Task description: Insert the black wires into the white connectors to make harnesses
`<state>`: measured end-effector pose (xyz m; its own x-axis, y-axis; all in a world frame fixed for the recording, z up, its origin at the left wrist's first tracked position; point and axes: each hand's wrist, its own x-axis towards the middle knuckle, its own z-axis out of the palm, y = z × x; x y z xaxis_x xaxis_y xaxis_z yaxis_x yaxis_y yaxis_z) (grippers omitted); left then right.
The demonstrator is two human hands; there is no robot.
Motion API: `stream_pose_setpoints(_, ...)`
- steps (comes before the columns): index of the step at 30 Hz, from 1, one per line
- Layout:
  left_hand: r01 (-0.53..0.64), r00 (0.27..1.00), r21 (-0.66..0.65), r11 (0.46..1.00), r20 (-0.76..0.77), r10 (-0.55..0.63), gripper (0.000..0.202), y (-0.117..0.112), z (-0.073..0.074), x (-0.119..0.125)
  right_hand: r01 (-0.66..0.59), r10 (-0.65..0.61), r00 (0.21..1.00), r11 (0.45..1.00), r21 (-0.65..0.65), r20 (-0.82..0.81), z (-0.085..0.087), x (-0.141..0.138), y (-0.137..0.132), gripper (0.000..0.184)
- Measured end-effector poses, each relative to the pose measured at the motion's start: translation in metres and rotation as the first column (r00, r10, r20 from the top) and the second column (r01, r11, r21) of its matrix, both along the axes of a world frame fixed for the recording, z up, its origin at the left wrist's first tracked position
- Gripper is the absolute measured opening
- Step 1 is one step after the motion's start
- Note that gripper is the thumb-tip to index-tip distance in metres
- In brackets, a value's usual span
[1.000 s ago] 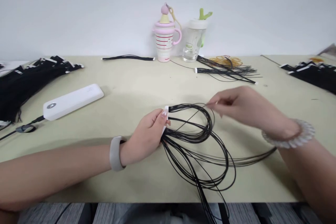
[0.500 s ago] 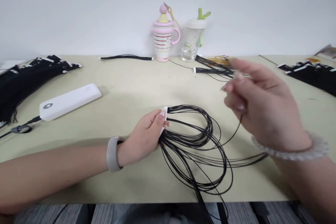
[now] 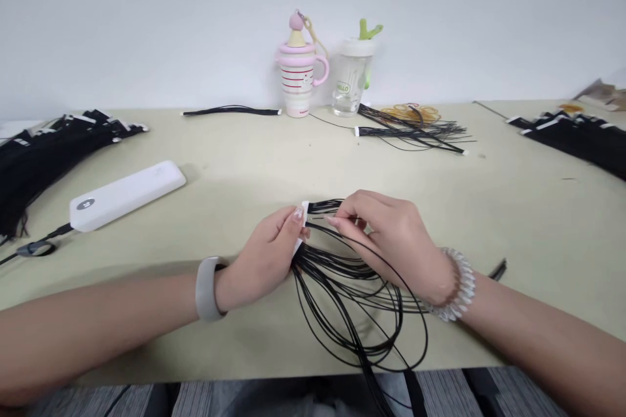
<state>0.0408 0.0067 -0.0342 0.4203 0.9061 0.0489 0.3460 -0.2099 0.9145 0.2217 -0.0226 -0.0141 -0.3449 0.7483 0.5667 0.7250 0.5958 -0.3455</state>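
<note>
My left hand (image 3: 264,253), with a grey band on its wrist, pinches a white connector (image 3: 306,211) between thumb and fingers. Black wires (image 3: 337,259) run out of the connector's right side and loop over the table. A second white piece shows just below the thumb, mostly covered by my fingers. My right hand (image 3: 398,241) is closed in a pinch on a thin black wire, and the wire's metal tip (image 3: 315,218) points left at the connector's face. Whether the tip touches the connector I cannot tell. Part of the wire loops lies hidden behind my right hand.
Bundles of black wire (image 3: 59,150) lie at left, more (image 3: 581,143) at right. A white power bank (image 3: 130,194) with a cable is left of my hands. A pink-lidded mug (image 3: 297,81), a clear cup (image 3: 351,81), wire harnesses (image 3: 401,133) and yellow rubber bands (image 3: 425,114) sit along the wall.
My right hand has swung left and down from the right side, bringing the wire's tip close to the connector. My left hand keeps its hold on the connector in nearly the same place.
</note>
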Motion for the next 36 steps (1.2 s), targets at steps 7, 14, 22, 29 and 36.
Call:
stream_pose_setpoints(7, 0.015, 1.0, -0.031, 0.999, 0.019, -0.014, 0.038, -0.0005, 0.0001, -0.0004, 0.01, -0.011, 1.0, 0.999, 0.035, 0.026, -0.0019, -0.0015, 0.0012, 0.014)
stream_pose_setpoints(14, 0.021, 0.999, -0.033, 0.999, 0.027, -0.02, 0.038, 0.0, -0.0009, -0.0002, -0.022, 0.016, 0.995, 0.998, 0.057, 0.099, -0.0026, 0.0012, 0.0031, 0.015)
stream_pose_setpoints(22, 0.053, 0.998, -0.005, 0.999, 0.017, -0.052, 0.038, 0.0002, -0.0003, 0.0002, -0.092, 0.089, 0.988, 0.996, 0.022, 0.128, -0.003, 0.0019, 0.0041, 0.016)
stream_pose_setpoints(29, 0.111, 0.993, 0.052, 0.993, -0.046, -0.108, 0.036, 0.0005, 0.0008, -0.001, -0.059, 0.056, 0.989, 0.998, 0.018, 0.14, -0.0057, -0.0012, 0.0053, 0.019)
stream_pose_setpoints(36, 0.076, 0.997, 0.032, 0.997, 0.003, -0.076, 0.035, -0.0005, 0.0011, -0.0002, -0.068, 0.065, 0.966, 0.998, 0.003, 0.251, -0.0033, 0.0068, 0.0078, 0.023)
